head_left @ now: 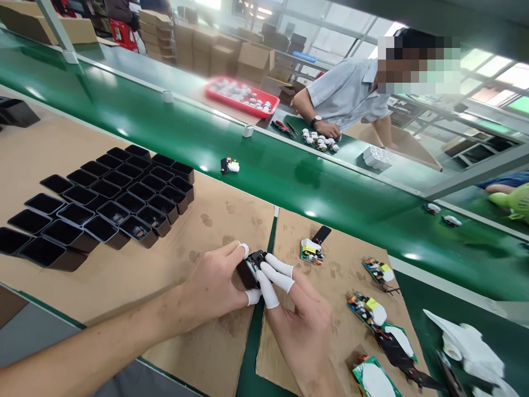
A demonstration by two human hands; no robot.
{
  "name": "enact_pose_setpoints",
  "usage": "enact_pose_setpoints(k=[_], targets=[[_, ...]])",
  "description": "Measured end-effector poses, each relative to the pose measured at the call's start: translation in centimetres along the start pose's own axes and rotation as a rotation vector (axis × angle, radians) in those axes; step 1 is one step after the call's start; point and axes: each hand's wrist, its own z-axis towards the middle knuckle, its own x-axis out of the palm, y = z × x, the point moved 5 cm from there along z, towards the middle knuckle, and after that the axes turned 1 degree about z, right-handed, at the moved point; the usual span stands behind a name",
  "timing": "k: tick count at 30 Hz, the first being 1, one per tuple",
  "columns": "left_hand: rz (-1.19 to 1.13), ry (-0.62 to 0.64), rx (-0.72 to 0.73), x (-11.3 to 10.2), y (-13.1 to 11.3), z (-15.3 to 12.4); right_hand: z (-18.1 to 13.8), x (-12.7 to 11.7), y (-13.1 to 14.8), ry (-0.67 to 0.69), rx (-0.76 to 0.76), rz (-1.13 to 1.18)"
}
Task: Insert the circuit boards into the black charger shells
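My left hand (215,286) and my right hand (300,322), both with white finger cots, meet over the gap between two cardboard sheets. Together they grip a small black plastic housing (247,271) with a circuit board part showing at its open end. The left thumb and forefinger clamp its body. The right fingertips press on its top end. A green circuit board with a white part and black tab (313,248) lies just beyond my right hand.
Rows of black open housings (103,201) stand on the left cardboard (124,275). More circuit boards (367,309) lie on the right cardboard. A green conveyor belt (289,176) carries a small unit (230,165). Across it a person (343,94) handles white parts beside a red tray (242,96).
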Motion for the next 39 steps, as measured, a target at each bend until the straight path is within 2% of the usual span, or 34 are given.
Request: enact_pose_setpoints(k=[7, 13, 22, 25, 30, 33, 39], targets=[[-0.095, 0.133, -0.157, 0.5, 0.7, 0.4, -1.2, 0.8, -0.2, 0.007, -0.050, -0.073], [-0.109, 0.139, -0.195, 0.5, 1.1, 0.0, -1.0, 1.0, 0.0, 0.067, -0.125, -0.078], [-0.133, 0.144, -0.223, 0.7, 1.6, -0.3, -0.7, 0.9, 0.5, 0.161, -0.334, -0.170], [-0.119, 0.144, -0.228, 0.9, 1.6, -0.3, -0.6, 1.0, 0.2, 0.097, -0.311, -0.145], [-0.129, 0.116, -0.212, 1.0, 1.6, 0.1, -0.7, 1.1, -0.3, -0.069, -0.168, -0.064], [-0.130, 0.111, -0.201, 1.2, 1.8, 0.1, -0.8, 1.4, -0.1, -0.053, -0.164, -0.061], [-0.129, 0.108, -0.197, 1.2, 2.0, -0.1, -1.0, 1.4, 0.5, 0.069, -0.294, -0.124]])
